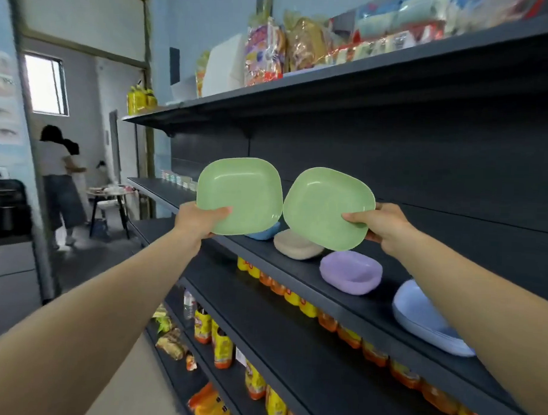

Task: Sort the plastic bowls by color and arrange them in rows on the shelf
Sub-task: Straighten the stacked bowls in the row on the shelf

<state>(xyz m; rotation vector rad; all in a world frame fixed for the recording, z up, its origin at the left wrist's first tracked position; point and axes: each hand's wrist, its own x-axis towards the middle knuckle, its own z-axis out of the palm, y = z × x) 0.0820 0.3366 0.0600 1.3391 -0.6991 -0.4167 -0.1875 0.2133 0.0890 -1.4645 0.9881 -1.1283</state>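
The dark shelf (294,288) runs from near right to far left, and four bowls rest on it in a loose line along that run. Nearest on the right is a pale blue bowl (424,321), tipped on its side with its hollow toward the shelf's back panel. Next is a purple bowl (351,272), turned so its hollow faces up and back, then a beige bowl (296,245) lying upside down, then a darker blue bowl (265,233), mostly hidden.

Above these, two green bowls are held up side by side, both tilted so their hollows face the camera, rims almost touching. The left green bowl (239,195) is pinched at its lower edge by the left hand (201,217), thumb on the inside. The right green bowl (327,207) is pinched at its lower right edge by the right hand (381,225), thumb likewise inside.

Bottles (221,348) with yellow and orange labels fill the shelves below.
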